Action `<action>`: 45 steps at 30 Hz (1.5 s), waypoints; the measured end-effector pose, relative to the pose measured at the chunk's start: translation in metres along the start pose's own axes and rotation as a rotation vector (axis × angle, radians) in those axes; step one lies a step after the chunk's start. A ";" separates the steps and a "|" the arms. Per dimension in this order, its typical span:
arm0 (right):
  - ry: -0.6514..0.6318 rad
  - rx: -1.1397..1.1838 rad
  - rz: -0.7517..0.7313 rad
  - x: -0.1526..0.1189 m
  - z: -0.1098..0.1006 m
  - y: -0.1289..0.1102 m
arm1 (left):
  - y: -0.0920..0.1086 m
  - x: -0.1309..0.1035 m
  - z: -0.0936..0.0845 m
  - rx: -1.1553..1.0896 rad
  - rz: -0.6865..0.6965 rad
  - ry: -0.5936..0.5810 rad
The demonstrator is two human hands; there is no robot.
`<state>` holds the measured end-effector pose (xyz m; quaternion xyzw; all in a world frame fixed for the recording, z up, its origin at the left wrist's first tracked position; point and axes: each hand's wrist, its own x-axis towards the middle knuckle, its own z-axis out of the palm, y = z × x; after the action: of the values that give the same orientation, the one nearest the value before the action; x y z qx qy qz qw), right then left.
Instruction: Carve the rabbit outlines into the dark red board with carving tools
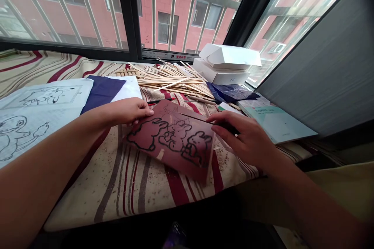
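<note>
A flat reddish-brown board (153,159) is tilted over the striped cloth, its face toward me. Black outlines of cartoon animals cover it, with thinner lines near the top edge. My left hand (133,111) pinches the board's upper left corner between thumb and fingers. In my right hand (244,132), at the board's upper right, is a thin pointed tool (194,117) with a dark handle. Its narrow shaft points left along the upper part of the board; whether the tip touches the surface I cannot tell.
Line drawings on paper (49,95) lie at left beside a dark blue sheet (102,89). A pile of thin wooden sticks (172,79), a white box (223,74) and a pale green book (274,118) stand farther back. Crumbs dot the striped cloth (117,194). A phone (175,235) is below.
</note>
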<state>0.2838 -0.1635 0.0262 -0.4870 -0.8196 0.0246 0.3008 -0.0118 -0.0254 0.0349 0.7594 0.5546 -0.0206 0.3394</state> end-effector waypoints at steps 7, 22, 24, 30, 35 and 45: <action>-0.003 -0.112 -0.015 0.004 0.025 -0.004 | 0.009 -0.008 0.011 -0.006 0.031 -0.211; -0.007 -0.318 -0.193 -0.030 0.039 -0.005 | -0.001 0.018 0.029 0.444 0.370 0.323; 0.000 -0.327 -0.182 -0.025 0.042 -0.005 | -0.001 0.019 0.027 0.440 0.392 0.276; -0.071 -0.303 -0.212 -0.021 0.034 -0.003 | -0.001 0.019 0.025 0.439 0.374 0.271; -0.034 -0.336 -0.181 -0.019 0.038 -0.005 | -0.004 0.019 0.027 0.423 0.398 0.281; -0.044 -0.347 -0.159 -0.016 0.040 -0.002 | 0.009 0.026 0.044 0.563 0.353 0.381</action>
<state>0.2673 -0.1672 -0.0130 -0.4646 -0.8538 -0.1302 0.1953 0.0206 -0.0291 -0.0050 0.8969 0.4413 0.0282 0.0066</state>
